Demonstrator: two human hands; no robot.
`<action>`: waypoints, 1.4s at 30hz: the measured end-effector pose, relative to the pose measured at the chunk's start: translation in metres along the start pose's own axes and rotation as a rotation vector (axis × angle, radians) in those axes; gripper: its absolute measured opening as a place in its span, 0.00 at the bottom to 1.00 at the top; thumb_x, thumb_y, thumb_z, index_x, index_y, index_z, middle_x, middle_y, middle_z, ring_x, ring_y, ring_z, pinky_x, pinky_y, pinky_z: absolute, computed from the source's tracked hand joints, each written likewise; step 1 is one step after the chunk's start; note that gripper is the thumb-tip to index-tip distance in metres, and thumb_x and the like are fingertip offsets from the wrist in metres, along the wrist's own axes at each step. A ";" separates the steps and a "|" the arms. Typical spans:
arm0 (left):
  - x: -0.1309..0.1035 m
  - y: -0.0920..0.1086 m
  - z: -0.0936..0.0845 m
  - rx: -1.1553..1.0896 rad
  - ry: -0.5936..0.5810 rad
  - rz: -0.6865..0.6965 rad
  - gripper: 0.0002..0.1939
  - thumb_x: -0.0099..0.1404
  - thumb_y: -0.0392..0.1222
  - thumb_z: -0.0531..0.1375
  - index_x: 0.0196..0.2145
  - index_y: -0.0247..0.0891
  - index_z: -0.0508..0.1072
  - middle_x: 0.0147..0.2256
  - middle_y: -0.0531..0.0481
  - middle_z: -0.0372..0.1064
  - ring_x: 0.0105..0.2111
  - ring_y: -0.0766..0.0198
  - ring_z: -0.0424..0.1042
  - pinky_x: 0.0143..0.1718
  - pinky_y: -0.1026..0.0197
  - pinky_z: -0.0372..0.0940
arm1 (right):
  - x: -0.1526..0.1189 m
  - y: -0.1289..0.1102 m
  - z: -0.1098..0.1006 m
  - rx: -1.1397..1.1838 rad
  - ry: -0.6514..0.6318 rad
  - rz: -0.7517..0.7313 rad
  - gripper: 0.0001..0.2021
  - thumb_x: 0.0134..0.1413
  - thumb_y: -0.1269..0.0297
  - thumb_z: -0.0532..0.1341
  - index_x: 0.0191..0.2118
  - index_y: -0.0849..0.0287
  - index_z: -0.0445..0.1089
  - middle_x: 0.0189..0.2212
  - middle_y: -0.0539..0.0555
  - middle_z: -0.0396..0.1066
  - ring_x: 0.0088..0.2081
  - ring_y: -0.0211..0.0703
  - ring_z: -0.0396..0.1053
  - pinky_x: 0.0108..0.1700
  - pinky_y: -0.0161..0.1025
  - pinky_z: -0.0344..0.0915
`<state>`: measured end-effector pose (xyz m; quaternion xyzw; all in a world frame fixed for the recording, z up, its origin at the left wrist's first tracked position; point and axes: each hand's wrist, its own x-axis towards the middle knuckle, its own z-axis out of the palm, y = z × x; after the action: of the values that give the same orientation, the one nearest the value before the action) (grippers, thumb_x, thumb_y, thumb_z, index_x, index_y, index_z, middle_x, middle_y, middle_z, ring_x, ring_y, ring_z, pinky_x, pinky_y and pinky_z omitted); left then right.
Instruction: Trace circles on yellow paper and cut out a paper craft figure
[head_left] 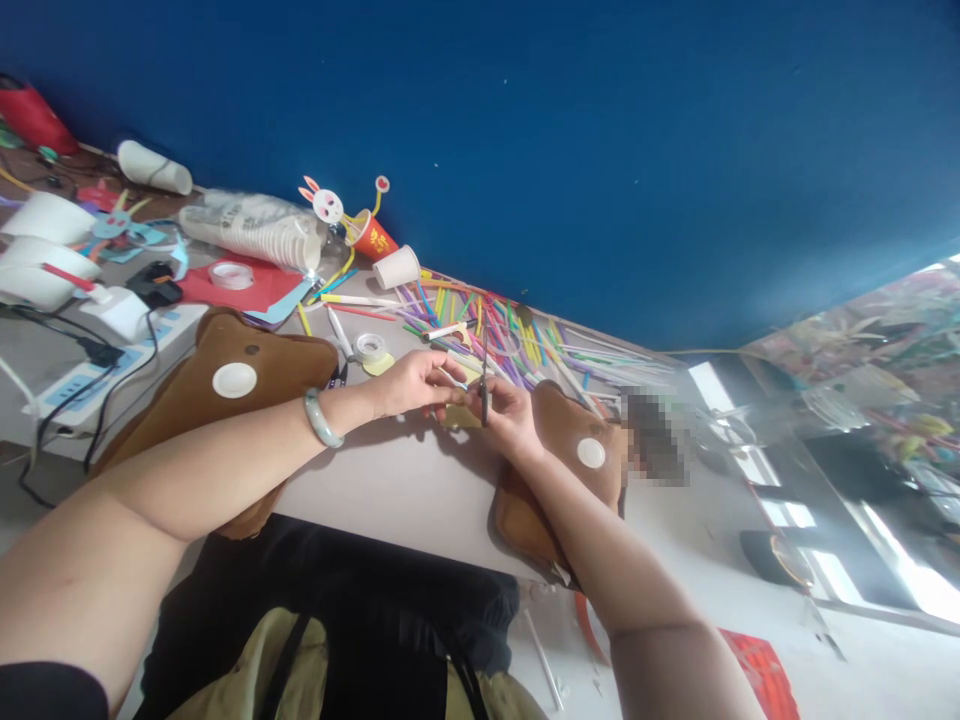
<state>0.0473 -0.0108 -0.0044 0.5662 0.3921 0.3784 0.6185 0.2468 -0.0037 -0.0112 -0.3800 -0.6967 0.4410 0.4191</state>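
My left hand has its fingers closed near the middle of the table, pinching a small pale piece too small to name. Close against it on the right, my right hand holds scissors, their dark blades pointing up toward the wall. A yellowish piece shows below and between the hands; which hand touches it I cannot tell. My left forearm passes over a brown cushion with a white disc, my right forearm over a second brown cushion.
Colourful straws lie along the blue wall. Behind my left hand are a tape roll and a white pen. Stacked paper cups, a red cup, red paper and a power strip with cables stand at the left.
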 end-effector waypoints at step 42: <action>-0.005 0.022 -0.003 -0.233 0.237 0.178 0.08 0.59 0.38 0.62 0.26 0.36 0.67 0.24 0.53 0.71 0.18 0.73 0.66 0.19 0.68 0.56 | 0.000 -0.011 -0.002 -0.071 -0.354 0.012 0.30 0.54 0.33 0.59 0.26 0.59 0.65 0.22 0.49 0.63 0.26 0.38 0.60 0.30 0.37 0.58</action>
<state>0.0423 -0.0129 0.0177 0.4747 0.3642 0.5384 0.5934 0.2468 -0.0070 -0.0009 -0.3151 -0.7726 0.4785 0.2734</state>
